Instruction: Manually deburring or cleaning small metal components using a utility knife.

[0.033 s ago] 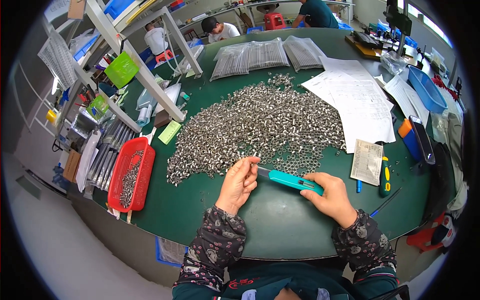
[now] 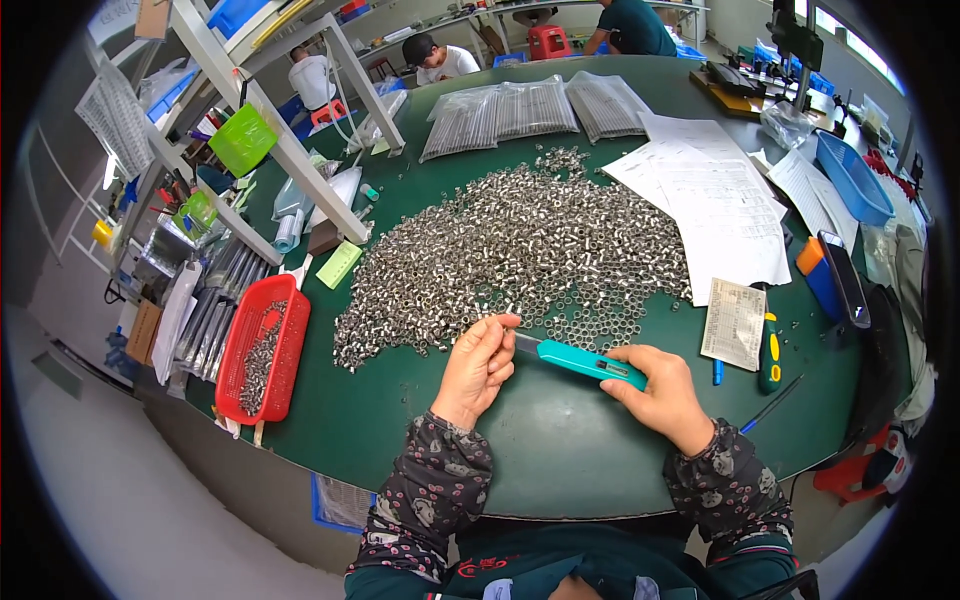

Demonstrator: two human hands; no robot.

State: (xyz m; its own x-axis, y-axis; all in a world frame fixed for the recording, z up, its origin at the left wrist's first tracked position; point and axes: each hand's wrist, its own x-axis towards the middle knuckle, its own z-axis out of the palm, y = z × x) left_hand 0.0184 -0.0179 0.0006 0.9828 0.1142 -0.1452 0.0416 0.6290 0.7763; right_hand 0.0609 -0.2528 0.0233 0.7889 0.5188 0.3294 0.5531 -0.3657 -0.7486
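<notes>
My right hand (image 2: 664, 392) is wrapped round the teal handle of a utility knife (image 2: 585, 362). Its blade (image 2: 526, 344) is slid out and points left, its tip meeting the fingers of my left hand (image 2: 477, 368). Thumb and forefinger of that hand are pinched together; whatever small piece sits between them is hidden. Both hands hover over the near side of the green table (image 2: 560, 450). Just beyond them spreads a broad heap of small shiny metal rings (image 2: 520, 235), thinning to a single layer near the knife.
A red basket (image 2: 300, 330) with some rings stands at the left, by a shelf frame (image 2: 290, 130). Bagged metal rods (image 2: 540, 108) lie at the back. Paper sheets (image 2: 725, 200), a card (image 2: 735, 322), a screwdriver (image 2: 769, 355) and a phone (image 2: 843, 280) are on the right.
</notes>
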